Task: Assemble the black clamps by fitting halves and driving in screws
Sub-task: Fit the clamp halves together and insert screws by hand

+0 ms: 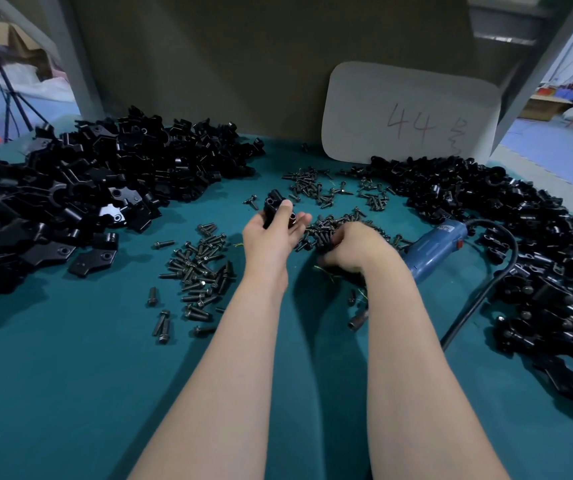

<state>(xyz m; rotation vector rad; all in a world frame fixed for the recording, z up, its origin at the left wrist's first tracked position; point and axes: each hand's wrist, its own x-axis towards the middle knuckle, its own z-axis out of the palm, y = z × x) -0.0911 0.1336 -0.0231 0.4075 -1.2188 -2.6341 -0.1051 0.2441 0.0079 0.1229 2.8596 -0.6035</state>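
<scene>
- Both forearms reach straight out over the green mat (pixel 70 375), side by side, bare.
- Left hand (pixel 271 233), well left of the driver (pixel 434 247), is palm-up; thumb and fingers curl round one black clamp (pixel 274 206), held clear of the mat.
- Right hand (pixel 354 247), touching the driver's left side, is knuckles-up, with fingers curled down into the screws (pixel 202 268); whether it grips any cannot be told.
- One blue driver lies flat, its black cord (pixel 479 299) trailing nearer the viewer.
- The loose screws left of and beyond the driver are too many to count.
- There are two heaps of black clamp parts: the left heap (pixel 87 188) far left of the driver and the right heap (pixel 527 244) just right of it.
- One card (pixel 410 112) marked "44" stands beyond the driver.
</scene>
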